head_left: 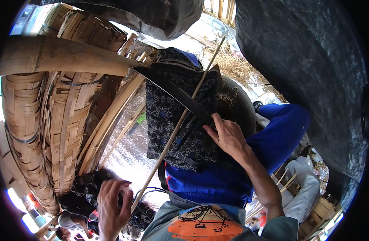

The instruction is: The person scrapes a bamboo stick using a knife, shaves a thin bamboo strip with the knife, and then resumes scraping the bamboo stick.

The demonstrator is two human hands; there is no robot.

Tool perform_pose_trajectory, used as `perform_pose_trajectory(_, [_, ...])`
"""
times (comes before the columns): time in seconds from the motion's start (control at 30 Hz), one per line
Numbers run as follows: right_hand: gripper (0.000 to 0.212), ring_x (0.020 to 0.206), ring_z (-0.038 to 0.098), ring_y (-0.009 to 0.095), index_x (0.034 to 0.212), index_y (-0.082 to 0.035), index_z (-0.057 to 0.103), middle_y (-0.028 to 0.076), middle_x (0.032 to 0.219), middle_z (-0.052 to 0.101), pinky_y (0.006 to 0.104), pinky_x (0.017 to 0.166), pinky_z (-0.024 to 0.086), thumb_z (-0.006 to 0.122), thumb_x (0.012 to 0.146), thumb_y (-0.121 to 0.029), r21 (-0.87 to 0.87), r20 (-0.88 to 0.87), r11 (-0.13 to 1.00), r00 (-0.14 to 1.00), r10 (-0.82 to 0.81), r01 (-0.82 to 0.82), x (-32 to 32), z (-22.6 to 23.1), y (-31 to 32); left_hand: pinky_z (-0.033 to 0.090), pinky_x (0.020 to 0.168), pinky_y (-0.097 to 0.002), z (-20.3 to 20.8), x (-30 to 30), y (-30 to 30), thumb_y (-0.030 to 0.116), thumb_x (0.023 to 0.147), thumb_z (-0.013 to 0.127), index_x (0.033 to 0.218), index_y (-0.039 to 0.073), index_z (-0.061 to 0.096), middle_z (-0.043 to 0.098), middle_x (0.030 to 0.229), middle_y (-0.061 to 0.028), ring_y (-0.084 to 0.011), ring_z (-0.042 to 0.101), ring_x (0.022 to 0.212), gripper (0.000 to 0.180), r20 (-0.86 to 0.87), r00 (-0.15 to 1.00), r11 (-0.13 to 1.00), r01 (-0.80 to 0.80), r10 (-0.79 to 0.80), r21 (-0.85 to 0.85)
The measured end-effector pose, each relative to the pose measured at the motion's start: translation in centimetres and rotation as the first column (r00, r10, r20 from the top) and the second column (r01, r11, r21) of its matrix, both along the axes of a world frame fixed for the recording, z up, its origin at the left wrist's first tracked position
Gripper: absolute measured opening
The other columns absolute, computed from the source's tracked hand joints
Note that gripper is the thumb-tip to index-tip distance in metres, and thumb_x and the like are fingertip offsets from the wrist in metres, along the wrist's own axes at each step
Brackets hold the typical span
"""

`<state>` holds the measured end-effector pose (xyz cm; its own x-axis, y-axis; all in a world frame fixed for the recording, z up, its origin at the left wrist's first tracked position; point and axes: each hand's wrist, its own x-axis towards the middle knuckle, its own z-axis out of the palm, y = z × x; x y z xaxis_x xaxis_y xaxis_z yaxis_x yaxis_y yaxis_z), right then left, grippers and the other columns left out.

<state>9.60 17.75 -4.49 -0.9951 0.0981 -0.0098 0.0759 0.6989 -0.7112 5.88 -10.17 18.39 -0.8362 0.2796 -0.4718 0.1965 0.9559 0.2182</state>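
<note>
My right hand (228, 136) grips a long dark-bladed knife (168, 89) near its base; the handle is mostly hidden. The blade points up and left over a dark patterned cloth (180, 140) spread on my lap. A long thin bamboo strip (168, 144) slants across the cloth and crosses the blade. At the lower left, my left hand (114, 207) is raised beside the strip's near end, fingers loosely bent and thumb apart. Nothing shows in that hand, and whether it touches the strip is unclear.
Rolled woven bamboo mats (27, 132) and a thick bamboo pole (68, 56) stand at the left. A dark sheet (305, 72) hangs at the right. Behind the cloth is a round dark container (242, 102). Another person (74, 223) is at the lower left.
</note>
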Motion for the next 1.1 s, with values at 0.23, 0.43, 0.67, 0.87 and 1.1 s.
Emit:
perform_pose_trajectory(0.23, [0.030, 0.048, 0.060, 0.033, 0.102, 0.002, 0.050, 0.015, 0.051, 0.055, 0.0408, 0.043, 0.047, 0.066, 0.089, -0.020, -0.022, 0.043, 0.998, 0.998, -0.055, 0.056, 0.0, 0.5, -0.3, 0.050, 0.071, -0.0442, -9.5, -6.4, 3.2, 0.042, 0.100, 0.039, 0.098, -0.004, 0.063, 0.068, 0.081, -0.0211, -0.0359, 0.068, 0.078, 0.052, 0.398, 0.906, 0.968, 0.046, -0.145, 0.246])
perform_pose_trajectory(0.43, [0.032, 0.047, 0.062, 0.033, 0.096, 0.002, 0.049, 0.016, 0.048, 0.055, 0.0403, 0.041, 0.049, 0.061, 0.092, -0.028, -0.041, 0.113, 0.999, 0.994, -0.016, 0.021, 0.4, 1.3, 0.9, 0.041, 0.047, -0.0360, -14.8, -5.5, 6.7, 0.039, 0.100, 0.043, 0.069, 0.000, 0.061, 0.056, 0.052, -0.0091, -0.0175, 0.052, 0.046, 0.053, 0.301, 0.925, 0.940, 0.133, -0.232, 0.315])
perform_pose_trajectory(0.67, [0.033, 0.048, 0.061, 0.033, 0.095, 0.002, 0.054, 0.015, 0.050, 0.055, 0.0401, 0.043, 0.049, 0.062, 0.091, -0.030, -0.087, 0.037, 0.995, 0.998, 0.055, -0.052, 2.4, 2.1, 1.4, 0.032, 0.044, -0.0362, -16.2, -4.7, 6.9, 0.037, 0.101, 0.041, 0.065, -0.003, 0.053, 0.040, 0.047, -0.0056, -0.0138, 0.041, 0.043, 0.055, 0.448, 0.888, 0.881, -0.295, 0.110, 0.369])
perform_pose_trajectory(0.87, [0.029, 0.050, 0.061, 0.034, 0.092, 0.001, 0.056, 0.017, 0.052, 0.055, 0.0400, 0.045, 0.048, 0.062, 0.092, -0.027, -0.062, 0.137, 0.998, 0.990, 0.016, -0.008, 2.5, 2.2, 1.2, 0.028, 0.040, -0.0251, -16.1, -4.5, 6.5, 0.043, 0.102, 0.040, 0.057, 0.008, 0.042, 0.036, 0.046, 0.0038, -0.0061, 0.037, 0.041, 0.056, 0.684, 0.701, 0.731, -0.572, 0.202, 0.371])
perform_pose_trajectory(1.1, [0.030, 0.052, 0.061, 0.035, 0.084, 0.001, 0.057, 0.016, 0.053, 0.056, 0.0399, 0.047, 0.048, 0.062, 0.092, -0.027, -0.129, 0.217, 0.991, 0.976, 0.001, 0.028, 2.6, 4.0, 0.6, 0.026, 0.042, -0.0276, -16.3, -3.6, 6.0, 0.041, 0.102, 0.038, 0.057, 0.005, 0.043, 0.035, 0.047, 0.0032, -0.0071, 0.033, 0.042, 0.058, 0.618, 0.757, 0.773, -0.517, 0.212, 0.368])
